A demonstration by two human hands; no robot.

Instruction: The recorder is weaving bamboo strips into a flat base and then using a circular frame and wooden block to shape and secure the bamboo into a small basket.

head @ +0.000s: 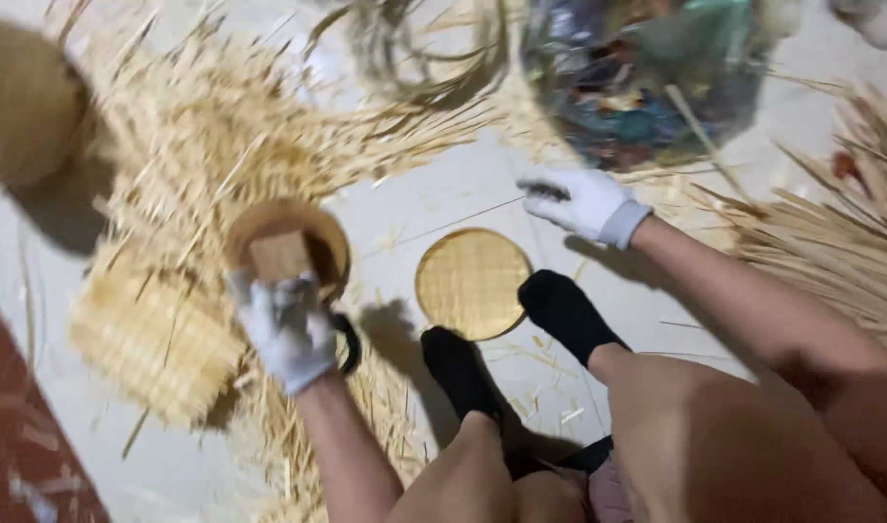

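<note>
My left hand point(286, 327), in a white glove, grips a round wooden ring point(325, 232) with a small wooden block point(279, 256) inside it, held above a heap of bamboo strips. My right hand point(581, 201), also in a white glove, hovers over the pale floor, fingers curled around a small dark object that is too blurred to identify. A round woven bamboo tray point(471, 282) lies flat on the floor between the two hands, just beyond my black-socked feet point(563, 308).
A woven bamboo mat piece point(153, 341) lies at the left. Loose bamboo strips point(211, 136) cover the floor at the back left, and more strips point(831, 242) at the right. A clear plastic bag of colourful items point(647, 77) sits at the top.
</note>
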